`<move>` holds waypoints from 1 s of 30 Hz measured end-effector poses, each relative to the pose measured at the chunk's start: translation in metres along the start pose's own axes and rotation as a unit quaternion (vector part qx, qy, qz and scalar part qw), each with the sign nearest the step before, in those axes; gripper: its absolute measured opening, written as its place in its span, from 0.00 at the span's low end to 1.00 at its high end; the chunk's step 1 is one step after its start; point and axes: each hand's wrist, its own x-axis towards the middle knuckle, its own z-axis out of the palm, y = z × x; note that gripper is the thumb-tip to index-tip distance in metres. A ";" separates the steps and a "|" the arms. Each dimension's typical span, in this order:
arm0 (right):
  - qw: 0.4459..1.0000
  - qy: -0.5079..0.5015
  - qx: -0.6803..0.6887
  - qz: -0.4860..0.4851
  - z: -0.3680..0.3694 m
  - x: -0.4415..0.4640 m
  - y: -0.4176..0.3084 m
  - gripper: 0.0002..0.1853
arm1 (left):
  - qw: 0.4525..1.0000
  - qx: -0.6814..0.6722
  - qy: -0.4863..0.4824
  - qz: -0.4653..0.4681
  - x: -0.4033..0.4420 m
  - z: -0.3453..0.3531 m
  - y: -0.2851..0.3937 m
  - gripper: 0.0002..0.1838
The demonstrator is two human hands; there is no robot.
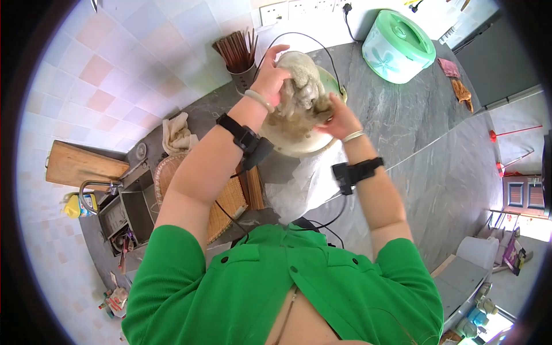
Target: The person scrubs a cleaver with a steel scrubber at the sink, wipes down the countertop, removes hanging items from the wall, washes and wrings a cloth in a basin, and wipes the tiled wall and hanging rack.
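A lumpy, greyish-beige bundle that looks like wet cloth (302, 80) is held up over a pale bucket (299, 150). My left hand (269, 79) grips its left side, with the index finger stretched along the top. At the lower right, my right hand (344, 122) curls round a darker, brownish end of the same bundle. Some of the fingers there are hidden. Inside the bucket, below the bundle, lies murky brown matter (293, 125) that I cannot make out. The bucket's thin wire handle (332, 57) arches up behind the bundle.
Dark chopsticks stand in a metal holder (242, 80) at the back left. A green-lidded container (397, 49) sits at the back right. Crumpled clear plastic (305, 187) lies in front of the bucket. Leftward are a woven tray (221, 215), a beige cloth (176, 135) and a sink (137, 201).
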 end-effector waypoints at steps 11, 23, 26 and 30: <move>0.936 -0.194 0.256 -0.146 0.051 0.053 0.043 0.28 | 0.961 -0.273 0.049 0.013 -0.039 0.006 -0.004 0.31; 0.938 0.045 -0.180 -0.292 0.079 0.000 0.025 0.24 | 0.951 -0.209 0.068 -0.218 0.001 -0.056 -0.019 0.17; 0.808 0.015 -0.432 -0.399 0.064 0.010 0.017 0.22 | 0.941 -0.165 0.001 -0.297 0.015 -0.058 -0.013 0.19; 0.580 -0.040 -0.593 -0.557 0.081 -0.009 -0.004 0.16 | 0.929 -0.038 -0.067 -0.363 0.036 -0.056 -0.010 0.20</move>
